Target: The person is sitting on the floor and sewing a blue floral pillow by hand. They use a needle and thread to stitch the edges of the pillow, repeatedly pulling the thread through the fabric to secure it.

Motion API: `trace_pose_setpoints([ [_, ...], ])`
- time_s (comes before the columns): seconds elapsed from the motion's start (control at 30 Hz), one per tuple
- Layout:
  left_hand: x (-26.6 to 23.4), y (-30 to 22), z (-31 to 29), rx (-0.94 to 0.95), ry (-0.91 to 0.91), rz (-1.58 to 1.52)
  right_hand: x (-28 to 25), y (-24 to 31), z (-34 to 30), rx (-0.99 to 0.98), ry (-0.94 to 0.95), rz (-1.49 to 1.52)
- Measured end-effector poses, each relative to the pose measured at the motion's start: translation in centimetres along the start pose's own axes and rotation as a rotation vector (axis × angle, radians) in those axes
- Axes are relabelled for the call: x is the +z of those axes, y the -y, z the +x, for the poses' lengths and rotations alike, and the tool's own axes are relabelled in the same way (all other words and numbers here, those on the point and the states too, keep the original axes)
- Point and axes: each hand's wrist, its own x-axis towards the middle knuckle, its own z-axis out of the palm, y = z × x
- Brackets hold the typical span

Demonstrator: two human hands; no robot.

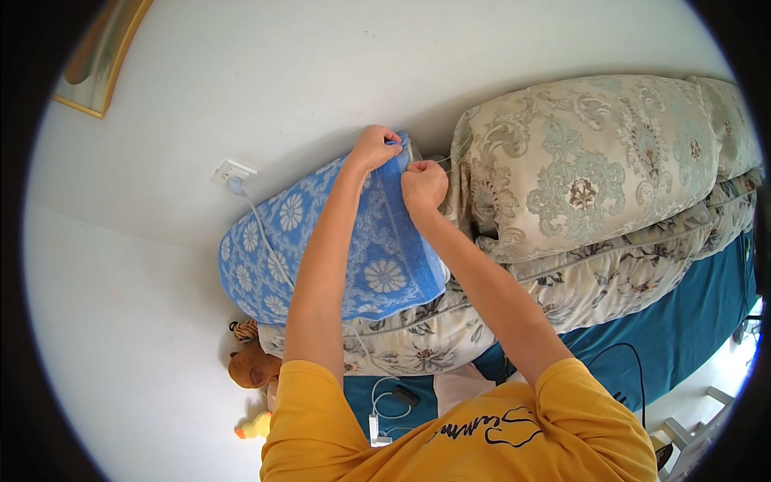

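A blue towel (385,275) with white flower patterns is draped over a plump pillow-like form, whose pale side shows along the right edge. My left hand (375,149) is closed on the towel's upper right corner, close to the wall. Just below and to the right, my right hand (425,186) is closed with its fingers curled at the towel's right edge. The right hand itself hides exactly what its fingers pinch. A white cable (269,241) lies across the towel's left part.
A large beige patterned cushion (586,169) stands to the right, on a floral cushion (610,285) over teal bedding (683,353). A wall socket (233,172) holds a plug. Soft toys, one a brown plush (252,366), sit at lower left. A power strip (374,430) lies near my body.
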Motion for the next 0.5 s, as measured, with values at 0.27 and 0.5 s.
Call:
trace_pose_setpoints([
  [0.27, 0.3, -0.1, -0.1, -0.001, 0.025, -0.035, 0.0, -0.1, 0.9, -0.102, 0.025, -0.045],
  [0.5, 0.2, -0.5, -0.8, -0.018, -0.031, -0.086, -0.6, -1.6, 1.4, -0.146, 0.072, 0.043],
])
